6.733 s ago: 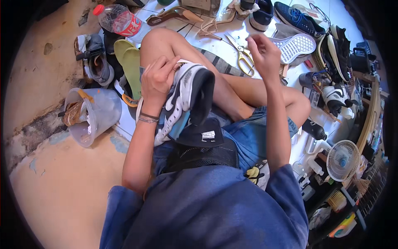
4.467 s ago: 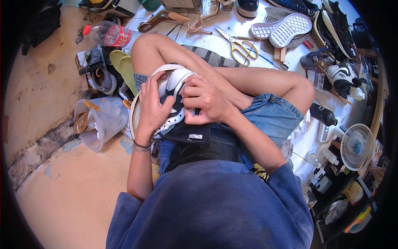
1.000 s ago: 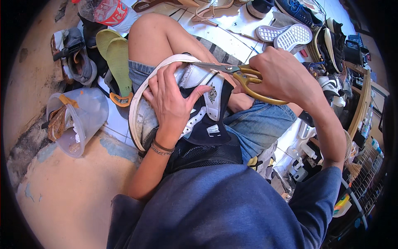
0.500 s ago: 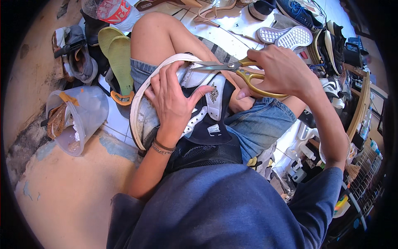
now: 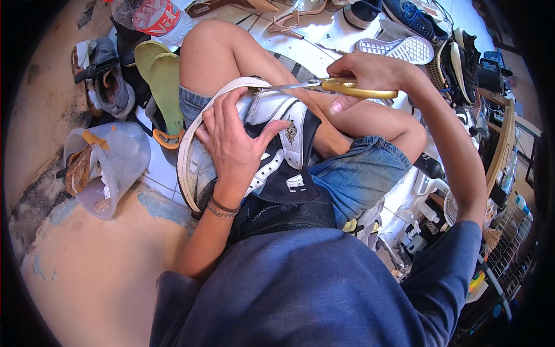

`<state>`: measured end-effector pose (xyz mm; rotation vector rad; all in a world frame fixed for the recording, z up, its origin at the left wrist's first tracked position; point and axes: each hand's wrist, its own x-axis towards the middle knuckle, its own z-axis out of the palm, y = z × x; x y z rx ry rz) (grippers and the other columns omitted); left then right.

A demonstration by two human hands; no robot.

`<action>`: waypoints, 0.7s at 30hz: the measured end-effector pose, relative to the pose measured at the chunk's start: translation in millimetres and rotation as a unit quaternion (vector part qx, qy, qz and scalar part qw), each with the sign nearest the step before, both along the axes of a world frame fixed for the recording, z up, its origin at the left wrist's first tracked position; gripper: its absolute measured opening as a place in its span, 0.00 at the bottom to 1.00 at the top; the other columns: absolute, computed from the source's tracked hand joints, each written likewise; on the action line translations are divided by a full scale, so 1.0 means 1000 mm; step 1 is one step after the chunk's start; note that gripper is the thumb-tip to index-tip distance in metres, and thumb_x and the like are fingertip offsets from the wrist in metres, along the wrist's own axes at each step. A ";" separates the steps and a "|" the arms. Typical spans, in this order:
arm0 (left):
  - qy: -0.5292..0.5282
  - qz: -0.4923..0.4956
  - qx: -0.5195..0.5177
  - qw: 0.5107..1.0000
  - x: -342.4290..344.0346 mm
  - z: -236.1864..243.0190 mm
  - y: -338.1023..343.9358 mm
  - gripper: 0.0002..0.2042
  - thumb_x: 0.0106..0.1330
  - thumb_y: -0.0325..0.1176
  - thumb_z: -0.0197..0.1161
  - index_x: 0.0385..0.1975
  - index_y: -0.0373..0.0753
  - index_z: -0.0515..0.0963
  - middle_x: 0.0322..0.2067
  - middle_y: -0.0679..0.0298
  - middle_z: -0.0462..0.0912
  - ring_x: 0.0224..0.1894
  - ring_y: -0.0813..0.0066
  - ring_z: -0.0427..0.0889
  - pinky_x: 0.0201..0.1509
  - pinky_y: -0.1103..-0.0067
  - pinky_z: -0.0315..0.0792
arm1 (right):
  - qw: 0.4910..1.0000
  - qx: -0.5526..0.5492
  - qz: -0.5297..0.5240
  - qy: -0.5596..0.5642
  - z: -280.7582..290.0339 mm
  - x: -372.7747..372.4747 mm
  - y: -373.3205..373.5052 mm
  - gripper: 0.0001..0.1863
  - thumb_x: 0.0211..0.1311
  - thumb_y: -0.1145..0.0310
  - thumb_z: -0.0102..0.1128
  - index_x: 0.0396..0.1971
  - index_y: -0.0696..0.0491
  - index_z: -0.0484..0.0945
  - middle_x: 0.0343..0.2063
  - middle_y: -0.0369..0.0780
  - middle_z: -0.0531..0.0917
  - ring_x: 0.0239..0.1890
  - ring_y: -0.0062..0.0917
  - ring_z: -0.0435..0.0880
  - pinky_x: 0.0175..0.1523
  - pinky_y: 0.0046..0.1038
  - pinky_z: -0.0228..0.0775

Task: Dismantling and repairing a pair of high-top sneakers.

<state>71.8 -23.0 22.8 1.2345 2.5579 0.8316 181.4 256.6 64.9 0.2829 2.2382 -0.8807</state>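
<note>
A white and black high-top sneaker (image 5: 296,151) lies across my lap, its white sole edge (image 5: 184,151) curving along the left. My left hand (image 5: 232,139) grips it, fingers spread over the sole side and thumb on the upper. My right hand (image 5: 374,70) holds a pair of scissors (image 5: 364,92) with gold handles. The thin blades are seen nearly edge-on and point left. Their tips reach the seam between sole and upper, just past my left fingertips; whether they are inside the gap I cannot tell.
Left of my leg lie yellow-green insoles (image 5: 166,87), a grey shoe (image 5: 115,92) and a tipped clear plastic tub (image 5: 130,147). A plastic bottle (image 5: 179,26) lies beyond. White soles (image 5: 410,51) and several shoes lie at the far right, near a wooden-edged shelf (image 5: 502,144).
My right hand has moved slightly left and turned the scissors, so the handles now show nearly edge-on. The sneaker and my left hand have shifted a little left.
</note>
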 end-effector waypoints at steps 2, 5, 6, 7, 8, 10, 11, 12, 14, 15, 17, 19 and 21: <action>0.004 0.000 -0.001 1.000 -0.002 0.001 0.000 0.40 0.50 0.60 0.75 0.58 0.40 0.72 0.55 0.58 0.77 0.61 0.55 0.69 0.66 0.60 0.55 | 0.998 0.046 0.010 0.045 0.005 0.003 -0.008 0.43 0.42 0.25 0.69 0.24 0.59 0.76 0.17 0.42 0.75 0.22 0.33 0.76 0.31 0.35 0.65; 0.002 0.012 0.010 1.000 -0.003 0.001 -0.002 0.40 0.49 0.60 0.76 0.58 0.40 0.72 0.55 0.59 0.77 0.61 0.55 0.69 0.66 0.60 0.55 | 0.986 0.132 0.013 0.101 0.022 0.004 -0.030 0.45 0.41 0.22 0.67 0.23 0.60 0.79 0.18 0.46 0.80 0.25 0.40 0.82 0.34 0.38 0.72; 0.002 0.013 0.010 1.000 -0.002 0.001 -0.002 0.40 0.49 0.60 0.76 0.58 0.40 0.72 0.55 0.59 0.77 0.61 0.55 0.69 0.66 0.60 0.55 | 0.978 0.176 0.004 0.109 0.029 0.006 -0.037 0.47 0.39 0.20 0.65 0.21 0.61 0.81 0.18 0.49 0.81 0.27 0.46 0.85 0.37 0.40 0.77; -0.003 0.011 0.009 1.000 -0.002 0.000 -0.002 0.41 0.49 0.60 0.76 0.58 0.40 0.72 0.55 0.59 0.77 0.60 0.55 0.69 0.66 0.60 0.55 | 0.973 0.193 0.004 0.126 0.033 0.009 -0.043 0.44 0.45 0.24 0.65 0.20 0.61 0.82 0.18 0.51 0.82 0.26 0.49 0.85 0.37 0.41 0.79; -0.008 0.009 0.009 1.000 0.000 0.000 -0.001 0.41 0.48 0.60 0.76 0.58 0.40 0.72 0.55 0.59 0.77 0.60 0.55 0.69 0.67 0.60 0.56 | 0.973 0.193 0.004 0.126 0.033 0.013 -0.048 0.44 0.45 0.24 0.65 0.20 0.61 0.82 0.18 0.51 0.82 0.26 0.49 0.85 0.37 0.41 0.79; -0.006 0.010 0.004 1.000 0.001 0.000 0.000 0.40 0.48 0.60 0.76 0.57 0.41 0.73 0.55 0.60 0.77 0.60 0.56 0.70 0.67 0.60 0.56 | 0.969 0.224 -0.032 0.095 0.031 0.018 -0.058 0.41 0.51 0.29 0.65 0.20 0.61 0.83 0.17 0.52 0.82 0.25 0.48 0.85 0.34 0.40 0.79; -0.001 0.009 0.004 1.000 0.002 0.000 0.000 0.40 0.48 0.60 0.76 0.57 0.41 0.73 0.55 0.60 0.78 0.60 0.56 0.70 0.67 0.60 0.56 | 0.969 0.225 -0.032 0.100 0.035 0.018 -0.063 0.38 0.54 0.31 0.64 0.21 0.60 0.85 0.17 0.53 0.82 0.24 0.47 0.86 0.32 0.40 0.79; 0.003 0.009 0.004 1.000 0.002 0.000 0.000 0.40 0.48 0.60 0.76 0.57 0.41 0.73 0.54 0.60 0.78 0.60 0.56 0.70 0.67 0.60 0.55 | 0.969 0.225 -0.032 0.100 0.037 0.020 -0.067 0.38 0.54 0.31 0.64 0.21 0.60 0.85 0.17 0.53 0.82 0.24 0.47 0.86 0.32 0.40 0.79; 0.002 0.007 0.008 1.000 0.002 0.001 0.000 0.40 0.48 0.60 0.76 0.57 0.41 0.73 0.54 0.60 0.78 0.60 0.56 0.70 0.67 0.60 0.55 | 0.965 0.247 -0.025 0.082 0.038 0.022 -0.072 0.38 0.53 0.32 0.66 0.20 0.61 0.84 0.17 0.52 0.82 0.24 0.46 0.87 0.32 0.39 0.80; 0.002 0.005 0.013 1.000 0.002 0.001 0.000 0.40 0.48 0.59 0.77 0.57 0.41 0.73 0.54 0.60 0.78 0.61 0.56 0.70 0.67 0.60 0.55 | 0.966 0.249 -0.018 0.060 0.036 0.023 -0.070 0.41 0.51 0.29 0.65 0.22 0.61 0.84 0.19 0.52 0.83 0.26 0.46 0.87 0.33 0.39 0.80; -0.003 0.007 0.007 1.000 0.003 0.002 0.000 0.40 0.47 0.59 0.77 0.57 0.41 0.73 0.54 0.60 0.78 0.61 0.56 0.70 0.67 0.60 0.56 | 0.970 0.233 -0.010 0.062 0.047 0.013 -0.068 0.42 0.49 0.27 0.64 0.25 0.61 0.85 0.20 0.52 0.84 0.27 0.45 0.88 0.34 0.38 0.80; -0.008 0.009 0.003 1.000 0.003 0.002 0.000 0.40 0.47 0.59 0.77 0.57 0.40 0.73 0.54 0.60 0.78 0.61 0.56 0.70 0.67 0.60 0.56 | 0.974 0.219 -0.002 0.064 0.050 0.009 -0.065 0.44 0.47 0.25 0.64 0.29 0.61 0.86 0.21 0.51 0.84 0.28 0.45 0.88 0.35 0.38 0.80; -0.002 0.006 0.012 1.000 0.001 0.001 -0.001 0.40 0.47 0.58 0.78 0.57 0.40 0.73 0.54 0.61 0.78 0.61 0.56 0.70 0.67 0.60 0.56 | 0.977 0.200 -0.004 0.069 0.047 0.008 -0.060 0.49 0.42 0.20 0.62 0.35 0.59 0.85 0.23 0.50 0.85 0.31 0.45 0.88 0.38 0.39 0.80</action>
